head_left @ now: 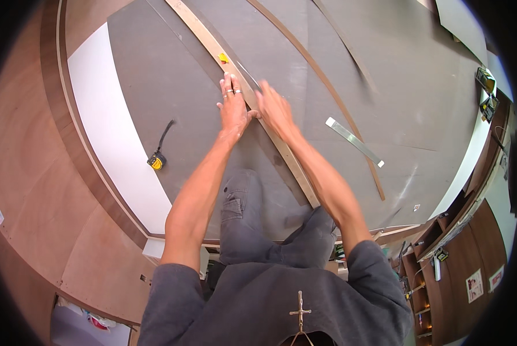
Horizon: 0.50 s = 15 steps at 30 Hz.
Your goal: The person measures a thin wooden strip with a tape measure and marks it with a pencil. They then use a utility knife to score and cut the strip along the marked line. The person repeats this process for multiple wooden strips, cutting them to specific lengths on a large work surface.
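Note:
A long, straight wooden strip (290,162) lies slantwise across a large grey sheet (281,60). My left hand (233,109) presses on the strip with its fingers stretched out and its thumb toward my right hand. Along the strip's right edge is my right hand (277,112), its fingers curled and slightly smeared by motion. Whatever it may grip is hidden. A thin pale line runs beside the strip just beyond those fingers. On the strip, past my left fingertips, sits a small yellow piece (223,58).
A black-and-yellow tape measure (156,161) rests on the sheet at left. To the right lie a short clear or metallic strip (355,142), a long thin brown strip (328,92) and another narrow strip (348,46). My knees are on the sheet. Brown wooden panels (39,190) stand at left.

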Tool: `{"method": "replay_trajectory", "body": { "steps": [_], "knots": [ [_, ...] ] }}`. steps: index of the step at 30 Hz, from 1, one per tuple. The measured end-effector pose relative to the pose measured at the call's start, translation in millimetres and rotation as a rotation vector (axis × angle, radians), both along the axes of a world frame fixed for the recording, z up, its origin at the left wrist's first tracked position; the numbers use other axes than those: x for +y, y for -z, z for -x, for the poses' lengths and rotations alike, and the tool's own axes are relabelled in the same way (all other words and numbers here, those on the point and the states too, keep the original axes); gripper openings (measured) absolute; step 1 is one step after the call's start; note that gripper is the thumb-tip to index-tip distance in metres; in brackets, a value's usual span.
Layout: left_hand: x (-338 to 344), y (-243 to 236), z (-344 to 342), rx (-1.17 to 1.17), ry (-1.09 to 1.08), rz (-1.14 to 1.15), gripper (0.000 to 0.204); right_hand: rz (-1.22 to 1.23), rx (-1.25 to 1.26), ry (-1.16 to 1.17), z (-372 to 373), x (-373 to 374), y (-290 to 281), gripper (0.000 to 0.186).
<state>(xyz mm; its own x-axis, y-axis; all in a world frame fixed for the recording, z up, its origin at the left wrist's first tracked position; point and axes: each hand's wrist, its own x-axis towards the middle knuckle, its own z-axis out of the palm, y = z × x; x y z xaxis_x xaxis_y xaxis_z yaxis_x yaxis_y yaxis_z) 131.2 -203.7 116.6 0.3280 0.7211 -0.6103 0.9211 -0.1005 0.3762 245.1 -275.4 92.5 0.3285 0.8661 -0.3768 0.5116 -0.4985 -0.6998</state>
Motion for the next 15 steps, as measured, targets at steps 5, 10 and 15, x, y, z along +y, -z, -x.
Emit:
{"method": "replay_trajectory", "body": {
  "steps": [5,10,15],
  "knots": [
    [1,-1,-3,-0.017,0.038,-0.03,0.135,-0.011,0.005,-0.059,5,119,25,0.029],
    [-3,7,7,0.008,0.036,-0.037,0.135,0.076,0.034,-0.117,4,71,19,0.032],
    [-3,7,5,0.021,0.019,-0.017,0.143,0.216,-0.063,-0.055,12,-250,4,0.041]
  ]
}}
